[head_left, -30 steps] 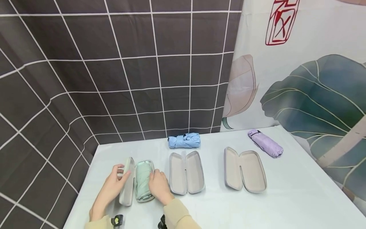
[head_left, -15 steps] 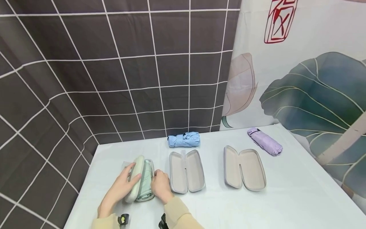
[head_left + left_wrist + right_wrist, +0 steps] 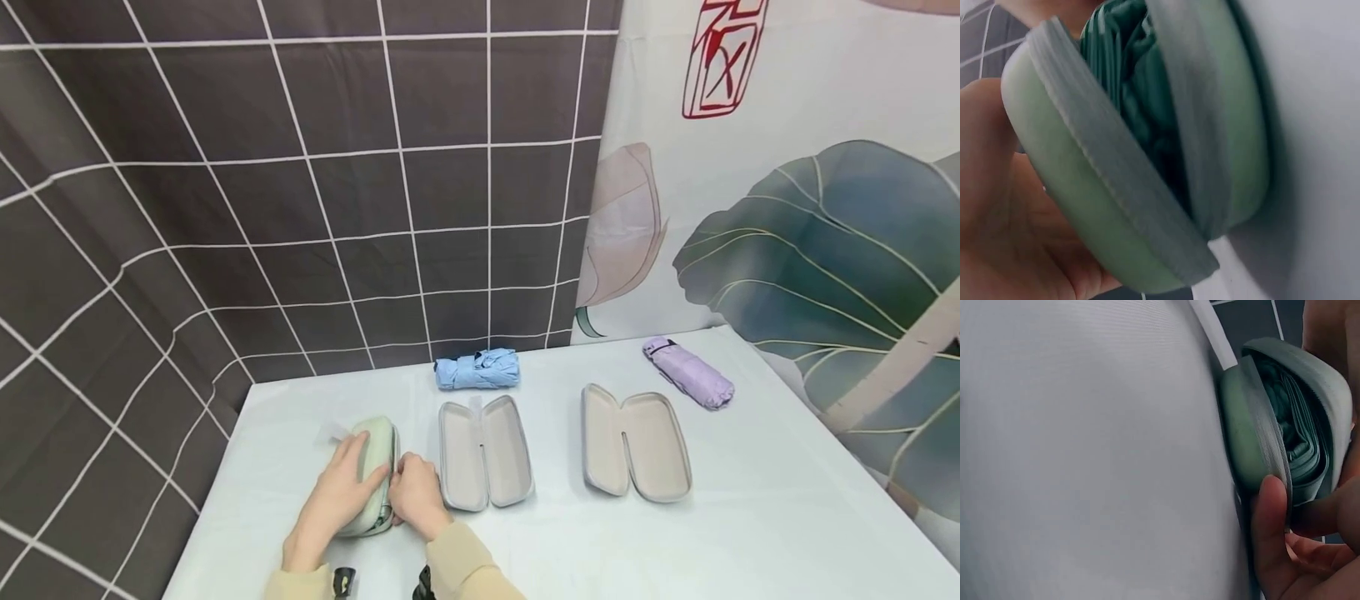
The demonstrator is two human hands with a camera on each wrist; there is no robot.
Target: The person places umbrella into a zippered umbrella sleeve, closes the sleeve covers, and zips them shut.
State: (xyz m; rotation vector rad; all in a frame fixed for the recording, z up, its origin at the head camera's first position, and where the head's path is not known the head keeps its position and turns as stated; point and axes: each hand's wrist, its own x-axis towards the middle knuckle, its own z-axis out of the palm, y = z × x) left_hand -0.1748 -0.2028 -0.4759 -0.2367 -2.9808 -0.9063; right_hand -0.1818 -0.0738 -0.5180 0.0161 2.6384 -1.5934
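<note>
Long axis forward, the green case (image 3: 380, 443) lies under the outspread left hand (image 3: 337, 497), right hand (image 3: 417, 493) pinching its right edge.

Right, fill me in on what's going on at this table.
A person has both hands on the green case. The left hand rests on the lid, while the right hand pinches the rim at the side. A green fabric bundle is inside, and the case is not fully closed: a gap shows along its edge. The middle case and right-hand case lie open, with a blue bundle and a purple bundle behind them.
</note>
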